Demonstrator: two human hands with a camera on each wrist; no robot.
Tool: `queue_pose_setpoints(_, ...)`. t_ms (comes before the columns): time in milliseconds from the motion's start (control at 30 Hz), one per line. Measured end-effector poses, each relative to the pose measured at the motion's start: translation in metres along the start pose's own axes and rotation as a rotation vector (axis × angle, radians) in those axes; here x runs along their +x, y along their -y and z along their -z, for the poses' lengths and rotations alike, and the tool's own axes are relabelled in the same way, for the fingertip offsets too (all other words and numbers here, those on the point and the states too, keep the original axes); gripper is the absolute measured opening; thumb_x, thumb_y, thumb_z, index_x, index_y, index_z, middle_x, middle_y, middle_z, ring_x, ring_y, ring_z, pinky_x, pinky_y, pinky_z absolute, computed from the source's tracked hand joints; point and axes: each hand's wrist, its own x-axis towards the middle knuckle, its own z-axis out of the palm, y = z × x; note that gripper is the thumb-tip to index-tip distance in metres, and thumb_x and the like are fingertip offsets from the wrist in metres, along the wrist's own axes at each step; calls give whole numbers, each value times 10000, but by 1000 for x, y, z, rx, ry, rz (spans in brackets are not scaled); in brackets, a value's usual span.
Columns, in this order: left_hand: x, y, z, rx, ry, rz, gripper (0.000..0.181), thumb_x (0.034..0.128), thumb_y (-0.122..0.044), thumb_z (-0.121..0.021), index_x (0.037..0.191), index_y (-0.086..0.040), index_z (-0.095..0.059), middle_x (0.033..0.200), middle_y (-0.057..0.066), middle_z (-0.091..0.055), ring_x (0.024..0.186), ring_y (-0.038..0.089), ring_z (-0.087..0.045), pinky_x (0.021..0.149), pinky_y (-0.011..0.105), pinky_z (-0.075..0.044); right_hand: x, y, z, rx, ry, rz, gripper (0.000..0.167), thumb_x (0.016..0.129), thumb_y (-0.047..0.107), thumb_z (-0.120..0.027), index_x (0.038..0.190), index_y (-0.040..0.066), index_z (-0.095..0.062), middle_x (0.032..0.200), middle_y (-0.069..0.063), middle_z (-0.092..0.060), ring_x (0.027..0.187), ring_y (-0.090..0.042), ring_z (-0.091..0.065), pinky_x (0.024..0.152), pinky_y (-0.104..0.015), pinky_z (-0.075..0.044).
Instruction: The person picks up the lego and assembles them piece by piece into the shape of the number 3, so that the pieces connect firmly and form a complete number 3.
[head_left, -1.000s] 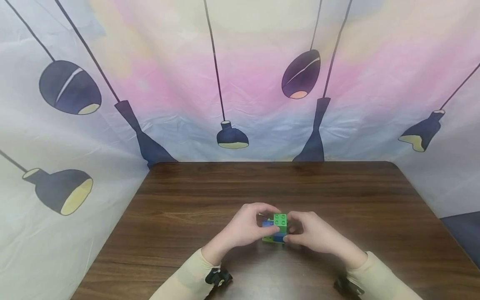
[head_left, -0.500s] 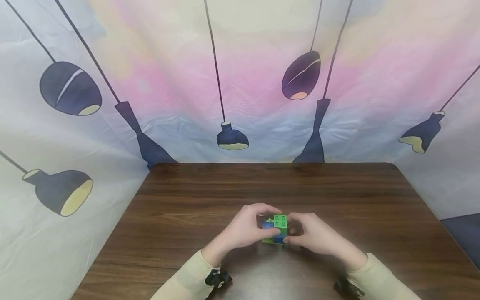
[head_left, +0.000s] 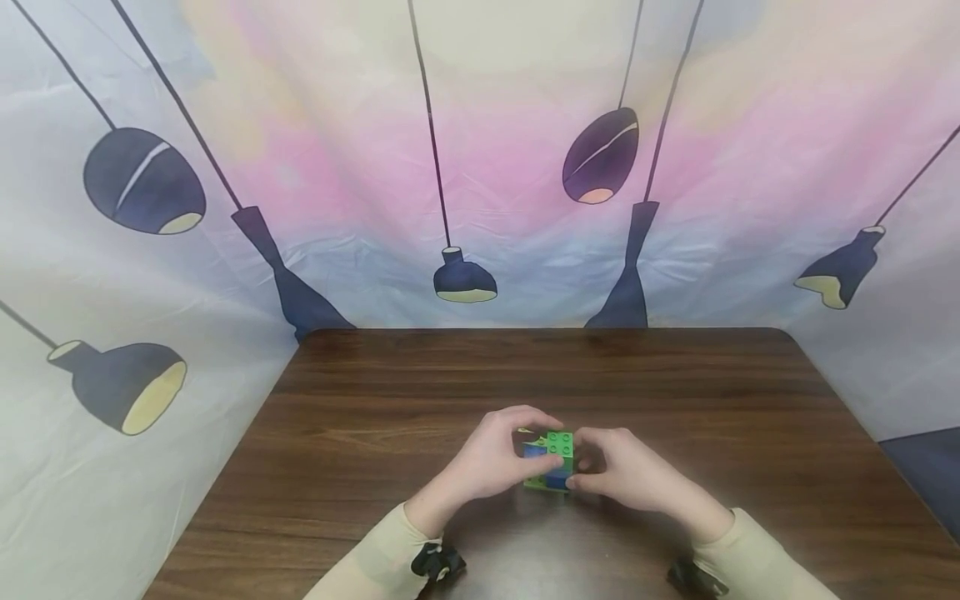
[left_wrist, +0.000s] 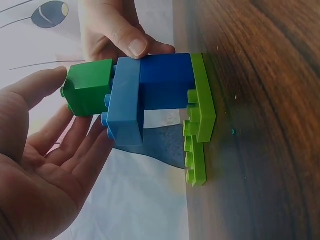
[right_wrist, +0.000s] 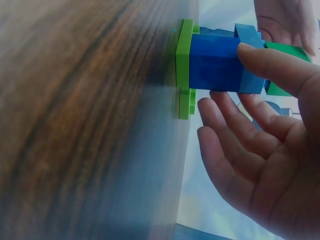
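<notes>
A small toy-brick stack stands on the table between both hands. At its base is a lime-green plate (left_wrist: 204, 100), with a second lime piece (left_wrist: 197, 165) beside it. A dark blue brick (left_wrist: 167, 80) sits on the plate, and a lighter blue brick (left_wrist: 125, 100) lies across that. The green brick (left_wrist: 90, 87) is on top, slightly tilted, with studs showing in a narrow gap beneath it. My left hand (head_left: 491, 454) pinches the green brick between thumb and fingers. My right hand (head_left: 630, 467) grips the blue bricks from the right, thumb on their near side.
The brown wooden table (head_left: 375, 367) reaches back to a hanging cloth (head_left: 337, 167) printed with lamps. Black wrist devices (head_left: 438, 562) are strapped at both sleeves. A dark blue surface (head_left: 926, 471) shows beyond the table's right edge.
The head view has tilted up slightly, so the table's far edge sits a little lower. Both hands keep their hold on the bricks in nearly the same place.
</notes>
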Motion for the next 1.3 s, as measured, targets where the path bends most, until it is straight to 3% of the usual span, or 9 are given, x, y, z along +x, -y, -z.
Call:
queue_pose_setpoints(200,1,0,0,26,-10,-23,282,944,-204,-846,1216,-164,-787,1195,-81,-731,1124,87,-663,741,315,-594,1,-1,1,-4,-2,3,301,900,266,-885,1128,168,-715,985,129,-713,879,-90,-667,721,-304,-543)
queue_pose_setpoints(433,2,-1,0,24,-17,-17,265,954,-188,-832,1212,-152,-785,1198,-83,-728,1144,92,-664,902,351,-590,2,-1,2,-1,-4,10,299,903,260,-883,1134,170,-715,1006,130,-716,901,-102,-674,737,-303,-545)
queue_pose_setpoints(767,3,-2,0,70,-12,-21,253,965,-189,-824,1211,-146,-779,1200,-82,-721,1135,79,-667,953,328,-571,3,-1,2,0,-6,20,300,901,255,-884,1130,161,-714,1016,124,-722,918,-106,-694,742,-302,-552)
queue_pose_setpoints(1300,0,-2,-1,96,15,-23,262,984,-241,-813,1232,-171,-766,1223,-90,-723,1145,54,-659,908,321,-579,0,-2,1,23,9,-6,294,901,265,-886,1110,163,-705,946,96,-711,845,-79,-651,668,-299,-535)
